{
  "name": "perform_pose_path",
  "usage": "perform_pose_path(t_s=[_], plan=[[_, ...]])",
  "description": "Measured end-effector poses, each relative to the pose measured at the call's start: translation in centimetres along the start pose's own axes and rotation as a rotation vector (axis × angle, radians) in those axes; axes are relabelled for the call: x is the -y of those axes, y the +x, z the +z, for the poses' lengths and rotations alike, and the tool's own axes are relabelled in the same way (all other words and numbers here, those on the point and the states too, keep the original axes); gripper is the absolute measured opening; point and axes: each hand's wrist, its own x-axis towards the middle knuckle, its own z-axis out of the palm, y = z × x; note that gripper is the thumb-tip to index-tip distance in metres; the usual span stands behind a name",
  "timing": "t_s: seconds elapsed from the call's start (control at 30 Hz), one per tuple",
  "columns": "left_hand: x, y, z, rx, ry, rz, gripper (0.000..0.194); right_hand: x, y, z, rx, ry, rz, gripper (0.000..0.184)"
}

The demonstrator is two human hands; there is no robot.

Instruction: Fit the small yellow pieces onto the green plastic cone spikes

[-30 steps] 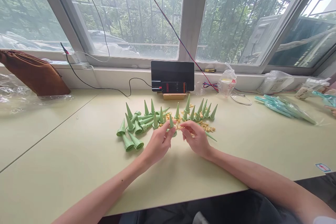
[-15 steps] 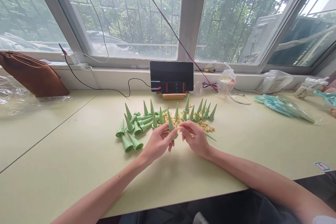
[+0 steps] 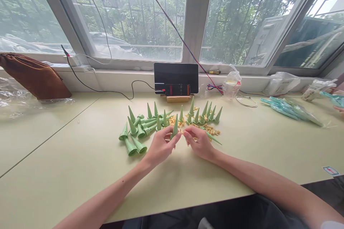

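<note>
Green plastic formed the held cone [image 3: 175, 126], tip up and leaning slightly right, above the middle of the table [image 3: 80, 171]. Fingers of the left hand [image 3: 161, 146] were closed around its lower part. Just to the right, the right hand [image 3: 199, 142] pinched a small yellow piece [image 3: 181, 132] at its fingertips, close to the cone. Beyond the hands lay scattered yellow pieces [image 3: 213, 129], with upright cones [image 3: 196, 115] among them. Toppled cones [image 3: 140, 145] lay to the left. Farther off, a phone [image 3: 177, 89] leaned before a dark tablet [image 3: 176, 73]; a brown bag [image 3: 37, 78] sat far left.
</note>
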Motion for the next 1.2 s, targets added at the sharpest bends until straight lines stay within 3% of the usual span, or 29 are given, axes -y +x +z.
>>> perform_pose_path(t_s=[0.2, 0.73, 1.0, 1.2], plan=[[-0.18, 0.08, -0.05, 0.011, -0.019, 0.003, 0.024, 0.11, 0.00, 0.01, 0.031, 0.002, -0.031, 0.020], [-0.20, 0.03, 0.11, 0.065, 0.009, 0.003, 0.024, -0.39, -0.04, -0.04, 0.048, -0.089, -0.013, 0.047], [-0.32, -0.03, 0.12, 0.004, -0.003, 0.004, 0.025, -0.05, -0.01, -0.05, 0.055, 0.032, -0.009, 0.022], [-0.41, -0.04, 0.10, 0.002, -0.010, 0.008, 0.025, 0.01, -0.02, -0.10, 0.080, 0.007, -0.018, 0.024]])
